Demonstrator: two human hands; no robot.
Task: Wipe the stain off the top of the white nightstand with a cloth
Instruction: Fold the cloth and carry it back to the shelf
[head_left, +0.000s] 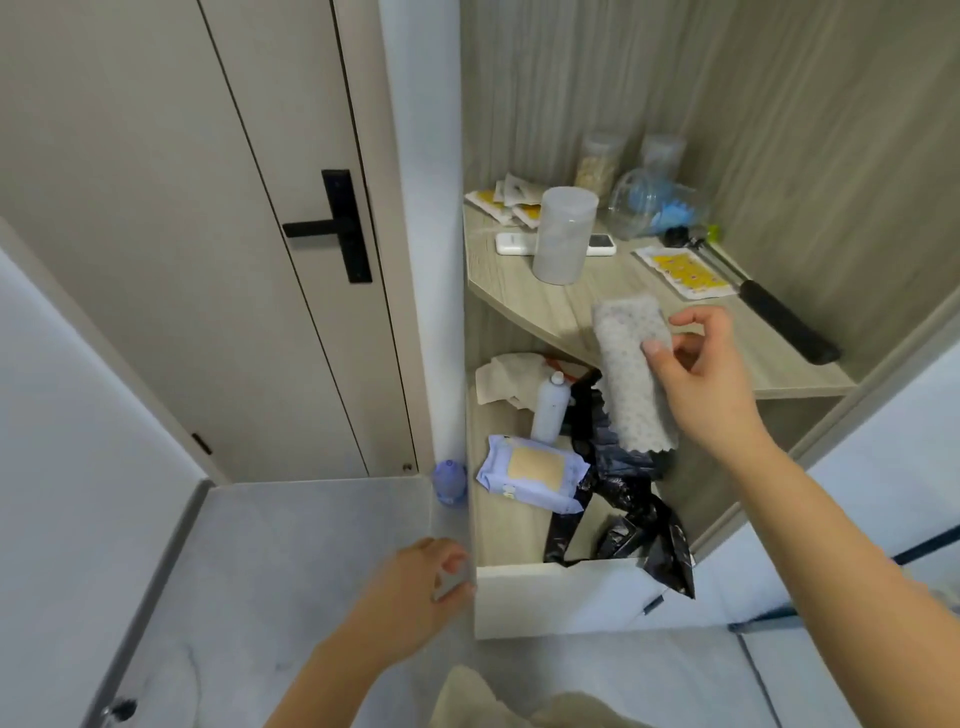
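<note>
Above the drawer (550, 597), right hand (706, 374) pinches cloth (631, 374) at mid-edge; it hangs limp, judged light, soft. Left hand (410, 592) grips drawer's corner.

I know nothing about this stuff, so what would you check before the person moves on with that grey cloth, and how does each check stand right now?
1. Grip: ok. The right hand pinches the grey cloth near its upper part.
2. Snagging: cannot tell. The cloth's lower end hangs over the black bag in the open drawer; whether they touch is unclear.
3. Spare hand: not ok. The left hand grips the cabinet's side edge.
4. Storage shut: not ok. The drawer stands pulled out, and the bag spills over its front.
5. Target found: cannot tell. No stain or nightstand top is recognisable in this view.
</note>
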